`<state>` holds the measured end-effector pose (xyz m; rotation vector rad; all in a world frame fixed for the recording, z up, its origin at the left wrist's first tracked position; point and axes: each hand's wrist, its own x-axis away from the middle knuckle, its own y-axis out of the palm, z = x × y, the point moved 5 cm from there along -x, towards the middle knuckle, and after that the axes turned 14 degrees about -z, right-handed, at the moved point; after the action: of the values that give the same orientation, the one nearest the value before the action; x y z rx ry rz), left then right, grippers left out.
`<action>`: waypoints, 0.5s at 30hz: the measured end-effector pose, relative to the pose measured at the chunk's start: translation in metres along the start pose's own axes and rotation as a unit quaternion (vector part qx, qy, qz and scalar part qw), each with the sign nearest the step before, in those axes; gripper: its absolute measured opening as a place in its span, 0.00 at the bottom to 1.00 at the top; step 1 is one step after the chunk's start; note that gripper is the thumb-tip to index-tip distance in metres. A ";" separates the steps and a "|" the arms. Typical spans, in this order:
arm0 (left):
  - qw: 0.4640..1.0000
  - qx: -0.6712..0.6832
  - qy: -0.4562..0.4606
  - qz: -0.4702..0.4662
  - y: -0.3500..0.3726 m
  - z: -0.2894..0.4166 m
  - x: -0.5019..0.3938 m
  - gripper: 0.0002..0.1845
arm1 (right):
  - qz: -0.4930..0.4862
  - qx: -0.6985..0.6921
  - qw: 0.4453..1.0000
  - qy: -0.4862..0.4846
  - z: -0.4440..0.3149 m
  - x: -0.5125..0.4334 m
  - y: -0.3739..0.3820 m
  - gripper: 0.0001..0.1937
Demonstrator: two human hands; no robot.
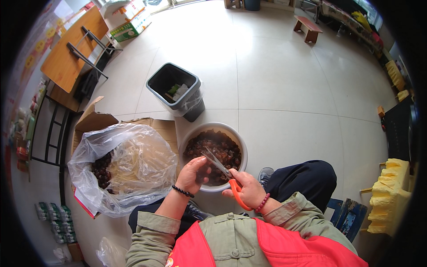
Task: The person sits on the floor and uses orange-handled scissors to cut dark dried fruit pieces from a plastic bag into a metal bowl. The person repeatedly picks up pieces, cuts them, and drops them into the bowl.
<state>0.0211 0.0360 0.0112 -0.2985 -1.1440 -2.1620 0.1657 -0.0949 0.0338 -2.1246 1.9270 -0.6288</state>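
Observation:
My right hand (248,190) holds scissors with orange handles (236,193), their blades parted over a white round basin (244,152). Dark reddish-brown fruits, perhaps dates, fill much of the basin (213,143). Close to the blade tips is my left hand (193,175), its fingers bent above the basin's left side; whether it holds a small piece cannot be told. Left of the basin stands a cardboard box (163,128) lined with a clear plastic bag (143,160), where more dark round fruits (101,170) show at the left.
Just beyond the basin, a grey bin (193,110) holds some waste. A folding table (76,46) leans at the upper left near stacked boxes (128,25). Farther off stands a low wooden stool (307,28). Yellow-covered furniture (388,197) is at the right, and a plastic bag (111,252) lies lower left.

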 end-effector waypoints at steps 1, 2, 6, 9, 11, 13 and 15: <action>1.000 -0.002 0.001 -0.006 0.001 0.000 0.000 0.08 | 0.000 -0.008 1.000 0.010 0.002 0.000 0.001 0.37; 1.000 -0.003 0.000 -0.005 0.001 0.000 0.000 0.08 | 0.010 -0.008 1.000 -0.001 0.001 0.001 0.000 0.36; 1.000 -0.009 -0.001 0.000 0.002 0.001 0.001 0.08 | 0.017 -0.005 1.000 0.008 0.000 0.003 0.000 0.33; 1.000 -0.019 0.003 0.002 0.002 0.002 0.001 0.08 | 0.021 0.000 1.000 0.005 -0.002 0.004 0.000 0.31; 1.000 -0.021 0.003 0.004 0.000 0.003 0.001 0.08 | 0.024 0.003 1.000 0.000 -0.003 0.005 0.000 0.30; 1.000 -0.021 0.004 0.011 -0.002 0.002 0.001 0.08 | 0.024 0.007 1.000 -0.002 -0.003 0.005 0.001 0.29; 1.000 -0.018 0.003 0.024 -0.005 0.001 0.000 0.08 | 0.012 -0.015 1.000 0.012 0.000 0.005 0.003 0.29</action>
<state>0.0171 0.0390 0.0087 -0.3328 -1.0841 -2.1417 0.1634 -0.1004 0.0336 -2.1171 1.9836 -0.6264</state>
